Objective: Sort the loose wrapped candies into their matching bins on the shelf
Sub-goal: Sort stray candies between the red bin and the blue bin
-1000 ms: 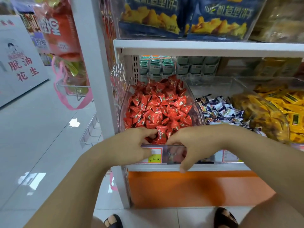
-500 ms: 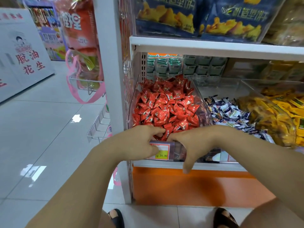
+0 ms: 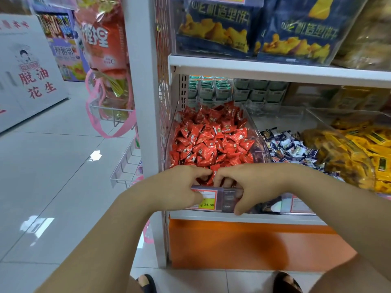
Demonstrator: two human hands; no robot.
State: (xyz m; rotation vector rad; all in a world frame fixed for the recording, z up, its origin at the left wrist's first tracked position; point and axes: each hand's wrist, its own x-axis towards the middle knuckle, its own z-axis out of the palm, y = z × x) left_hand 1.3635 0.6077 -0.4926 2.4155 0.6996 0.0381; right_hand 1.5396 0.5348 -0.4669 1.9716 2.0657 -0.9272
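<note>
left hand (image 3: 175,187) + right hand (image 3: 254,187): fingers curled over bin (image 3: 229,198) front lip, thumbs outside | 1 red candy (image 3: 214,173) between fingertips, long axis pointing away from wrists

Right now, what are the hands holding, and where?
The left hand and right hand grip the red-candy bin by its front lip, fingers inside.

Red-candy bin (image 3: 260,142) — left hand (image 3: 177,187) and right hand (image 3: 251,185) grip its front rim.
</note>
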